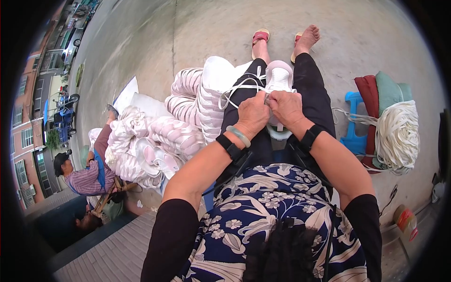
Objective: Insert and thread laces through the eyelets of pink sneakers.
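A white and pink sneaker (279,77) rests on my lap between my thighs, its toe pointing away from me. Both hands meet over its lacing area. My left hand (253,113) is closed in a pinch at the shoe's middle, with a white shoelace (229,97) trailing in loops to its left. Close against it, my right hand (285,107) is also pinched, thumb and fingers pressed together at the laces. The fingers hide the eyelets and the exact lace ends. The heel of the sneaker shows below my wrists.
Stacked white and pink shoe uppers (188,96) lie on my left, with a looser heap (145,145) nearer. On my right, a blue stool (353,122) carries red and green cushions and a bundle of white laces (398,134). Another person (91,176) sits far left. A plastic jar (405,222) stands lower right.
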### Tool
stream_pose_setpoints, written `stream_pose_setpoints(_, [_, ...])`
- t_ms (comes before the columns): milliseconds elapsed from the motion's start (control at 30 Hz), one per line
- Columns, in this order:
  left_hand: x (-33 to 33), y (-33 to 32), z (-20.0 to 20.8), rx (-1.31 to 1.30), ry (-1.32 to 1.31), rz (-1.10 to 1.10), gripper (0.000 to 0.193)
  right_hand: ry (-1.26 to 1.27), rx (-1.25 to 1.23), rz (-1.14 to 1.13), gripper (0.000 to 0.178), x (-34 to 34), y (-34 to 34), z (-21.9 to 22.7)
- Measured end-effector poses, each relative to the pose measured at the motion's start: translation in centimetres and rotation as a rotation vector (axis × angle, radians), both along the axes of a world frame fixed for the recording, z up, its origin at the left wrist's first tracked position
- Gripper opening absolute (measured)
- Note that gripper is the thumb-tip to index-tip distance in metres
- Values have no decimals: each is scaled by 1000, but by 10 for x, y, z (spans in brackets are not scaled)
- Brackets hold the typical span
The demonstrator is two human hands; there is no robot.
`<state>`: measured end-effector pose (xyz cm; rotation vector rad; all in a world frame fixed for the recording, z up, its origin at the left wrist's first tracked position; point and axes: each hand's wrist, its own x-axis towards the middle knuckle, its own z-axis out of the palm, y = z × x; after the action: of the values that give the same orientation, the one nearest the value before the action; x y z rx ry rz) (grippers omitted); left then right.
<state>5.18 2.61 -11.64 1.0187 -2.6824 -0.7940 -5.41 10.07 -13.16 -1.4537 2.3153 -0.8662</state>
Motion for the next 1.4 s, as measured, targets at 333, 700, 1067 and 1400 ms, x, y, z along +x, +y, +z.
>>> stream_pose_setpoints(333, [5,7,-6,-114,-17,-76,15,72,65,67,16,-66,141,16])
stream_pose_setpoints(700, [8,6,6,-64,17,-59,15,-49,450,-426,15,-107,310,-23])
stream_pose_setpoints(1067, [-8,-41,-7,-84,39,75,27,164,-20,16,15,-62,122,33])
stream_pose_setpoints(1400, [-21,-52,-4,663,66,108,13,148,-72,181,23,-51,82,35])
